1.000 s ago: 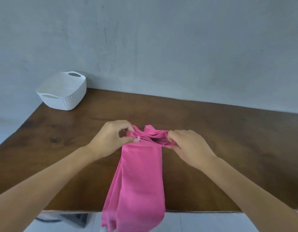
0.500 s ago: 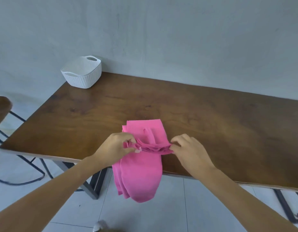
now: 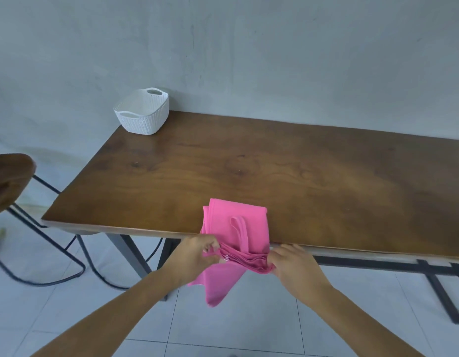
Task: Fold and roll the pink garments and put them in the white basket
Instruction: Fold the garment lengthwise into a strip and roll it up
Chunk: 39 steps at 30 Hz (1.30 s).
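Note:
A folded pink garment (image 3: 236,222) lies over the near edge of the brown wooden table (image 3: 274,171), its far part flat on the top and its lower end hanging toward the floor. My left hand (image 3: 197,256) pinches the bunched fold at its left side. My right hand (image 3: 293,266) grips the same bunched fold at its right side. A strap loop shows on the flat part. The white basket (image 3: 143,112) stands at the table's far left corner, with nothing visible inside.
A grey wall runs behind the table. A wooden stool (image 3: 9,176) with black metal legs stands to the left. Black table legs and white floor tiles show below the near edge.
The view has pulled back and up. My hands have drawn the garment's bunched fold toward me to the table's near edge, and less cloth hangs down.

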Each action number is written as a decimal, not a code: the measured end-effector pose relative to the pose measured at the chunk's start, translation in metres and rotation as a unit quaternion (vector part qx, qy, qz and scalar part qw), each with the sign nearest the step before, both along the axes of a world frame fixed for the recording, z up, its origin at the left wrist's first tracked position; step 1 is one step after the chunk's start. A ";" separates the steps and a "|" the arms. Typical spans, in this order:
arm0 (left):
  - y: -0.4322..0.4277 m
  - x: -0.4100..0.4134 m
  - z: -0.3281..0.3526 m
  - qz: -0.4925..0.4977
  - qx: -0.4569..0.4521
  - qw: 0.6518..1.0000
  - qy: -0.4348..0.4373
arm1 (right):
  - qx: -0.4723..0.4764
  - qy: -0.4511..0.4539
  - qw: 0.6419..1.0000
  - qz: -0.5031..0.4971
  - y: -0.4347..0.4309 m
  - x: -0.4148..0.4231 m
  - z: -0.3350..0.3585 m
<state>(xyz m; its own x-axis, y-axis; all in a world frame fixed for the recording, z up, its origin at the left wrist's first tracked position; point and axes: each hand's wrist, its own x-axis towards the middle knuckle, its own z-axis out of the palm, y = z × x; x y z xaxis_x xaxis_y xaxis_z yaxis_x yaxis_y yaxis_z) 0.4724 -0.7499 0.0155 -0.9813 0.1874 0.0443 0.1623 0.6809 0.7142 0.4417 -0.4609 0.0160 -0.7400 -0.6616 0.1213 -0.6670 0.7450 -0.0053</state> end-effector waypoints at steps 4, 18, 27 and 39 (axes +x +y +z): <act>-0.019 0.031 0.003 0.013 0.021 1.000 0.014 | -0.007 0.003 1.000 0.017 -0.018 0.038 0.003; -0.076 0.076 0.076 -0.014 0.063 0.994 0.088 | -0.084 0.041 0.993 -0.068 -0.070 0.088 0.104; -0.089 0.082 0.124 -0.044 0.059 0.984 0.164 | -0.066 -0.013 0.993 -0.093 -0.083 0.109 0.149; -0.104 0.105 0.132 -0.060 0.039 0.981 0.180 | -0.186 0.010 0.973 -0.137 -0.109 0.128 0.145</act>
<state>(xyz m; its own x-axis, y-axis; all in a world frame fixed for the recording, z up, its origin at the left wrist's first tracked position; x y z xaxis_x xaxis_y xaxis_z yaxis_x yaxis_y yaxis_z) 0.5774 -0.8538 0.1479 -0.8698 0.2838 0.4035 0.4904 0.5868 0.6444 0.5693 -0.5695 0.1615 -0.8776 -0.3471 0.3307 -0.4461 0.8438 -0.2982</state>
